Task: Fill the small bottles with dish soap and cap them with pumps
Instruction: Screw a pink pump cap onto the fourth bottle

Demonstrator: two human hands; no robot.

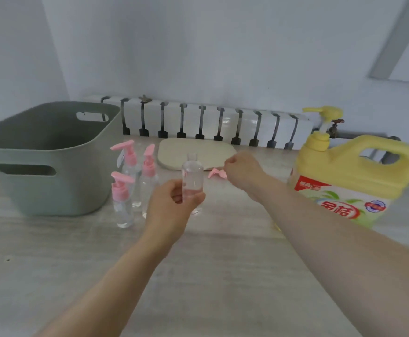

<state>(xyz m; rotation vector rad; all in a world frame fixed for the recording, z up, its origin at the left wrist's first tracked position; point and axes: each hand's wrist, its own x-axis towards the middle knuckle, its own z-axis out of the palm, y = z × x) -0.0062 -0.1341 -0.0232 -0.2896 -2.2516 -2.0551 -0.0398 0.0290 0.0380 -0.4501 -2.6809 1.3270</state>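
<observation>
My left hand (172, 205) grips a clear small bottle (192, 173) with no cap and holds it upright at the table's middle. Behind and to the right of it, my right hand (243, 170) has its fingers curled at a pink pump (216, 173) that lies on the table by the beige mat; it seems to pinch the pump's end. Three small bottles topped with pink pumps (122, 198) stand in a cluster left of my left hand. The big yellow dish soap jug (344, 171) with its yellow pump stands at the right.
A grey-green plastic basket (40, 156) with handle slots stands at the left. A beige mat (196, 152) lies at the back by a white radiator (210, 120). The wooden table top (198, 276) stretches toward me under both forearms.
</observation>
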